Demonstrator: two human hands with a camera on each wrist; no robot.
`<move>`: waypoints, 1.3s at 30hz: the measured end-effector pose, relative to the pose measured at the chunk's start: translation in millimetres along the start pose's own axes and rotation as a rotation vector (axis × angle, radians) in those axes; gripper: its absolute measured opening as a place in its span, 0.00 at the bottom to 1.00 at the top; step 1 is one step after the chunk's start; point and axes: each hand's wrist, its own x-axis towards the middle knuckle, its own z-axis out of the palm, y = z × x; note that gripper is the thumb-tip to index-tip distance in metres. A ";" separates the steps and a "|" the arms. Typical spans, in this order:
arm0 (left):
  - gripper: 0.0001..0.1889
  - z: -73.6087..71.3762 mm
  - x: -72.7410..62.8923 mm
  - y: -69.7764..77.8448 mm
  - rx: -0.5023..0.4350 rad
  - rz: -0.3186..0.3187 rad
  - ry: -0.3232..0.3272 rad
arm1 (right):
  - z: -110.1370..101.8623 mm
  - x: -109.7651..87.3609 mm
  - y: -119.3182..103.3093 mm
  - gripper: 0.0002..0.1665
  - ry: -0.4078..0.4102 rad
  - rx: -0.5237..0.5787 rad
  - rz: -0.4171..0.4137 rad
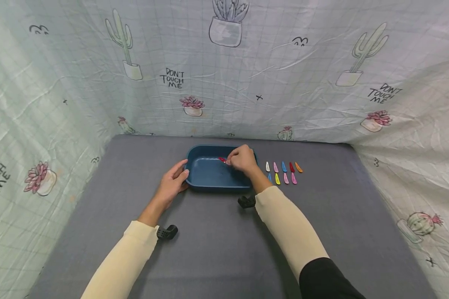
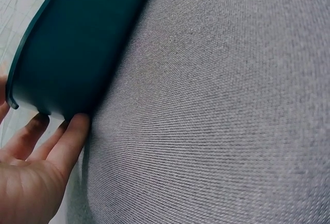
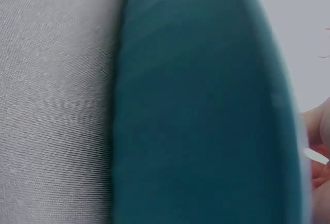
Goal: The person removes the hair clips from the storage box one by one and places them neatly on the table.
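Observation:
A dark blue rectangular tray (image 1: 205, 174) lies on the grey cloth. At its left end my left hand (image 1: 172, 181) holds the wall, the thumb at the rim. In the left wrist view, fingertips of the left hand (image 2: 38, 175) touch the outer wall of the tray (image 2: 72, 43) low down. Over the tray's right half my right hand (image 1: 243, 159) pinches a red snap hair clip (image 1: 222, 159), its tip pointing left. The tray wall (image 3: 196, 105) fills much of the right wrist view, where part of the right hand (image 3: 320, 157) shows beyond the rim and the clip is hidden.
Right of the tray, several snap hair clips lie in two rows, among them a white clip (image 1: 267, 166), a yellow clip (image 1: 277, 178) and an orange clip (image 1: 298, 167). The right forearm passes close to the lower row. A printed curtain (image 1: 224, 83) hangs behind the grey tabletop (image 1: 209, 249).

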 end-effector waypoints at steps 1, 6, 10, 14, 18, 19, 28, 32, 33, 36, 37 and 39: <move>0.29 0.0 -0.1 0.3 -0.002 0.001 -0.002 | -2.3 -1.6 -1.8 0.05 -0.001 0.033 0.008; 0.29 -0.7 0.4 -0.5 -0.009 0.004 -0.008 | -11.6 -6.7 -6.3 0.05 0.003 0.137 0.050; 0.29 -0.1 1.1 -2.2 -0.010 0.006 -0.004 | -18.1 -10.7 -7.8 0.06 0.005 0.163 0.067; 0.29 0.6 0.9 -2.6 -0.004 -0.002 0.003 | -25.2 -15.3 -8.5 0.06 0.006 0.186 0.083; 0.29 0.7 -0.1 -1.6 -0.004 -0.005 0.003 | -32.1 -18.3 -7.8 0.06 0.005 0.228 0.090; 0.29 0.7 -0.5 -1.3 -0.002 -0.005 0.003 | -33.8 -18.9 -7.2 0.06 0.003 0.238 0.090; 0.29 1.0 -0.9 -1.9 0.018 0.003 0.002 | -50.1 -23.7 1.2 0.07 0.003 0.301 0.115; 0.30 1.0 -0.4 -1.6 0.030 0.005 0.004 | -57.1 -24.5 5.3 0.07 0.002 0.323 0.127; 0.30 1.2 -0.4 -1.3 0.031 0.006 0.003 | -59.0 -24.7 6.3 0.07 0.002 0.324 0.125; 0.30 1.7 -0.6 -0.9 0.031 0.004 0.004 | -64.4 -25.1 9.2 0.07 0.007 0.319 0.117; 0.30 1.6 -0.6 -0.9 0.029 0.004 0.003 | -66.3 -25.5 10.2 0.07 0.006 0.319 0.115; 0.29 1.7 -0.7 -1.2 0.025 0.000 0.005 | -70.2 -26.7 12.1 0.07 0.011 0.313 0.119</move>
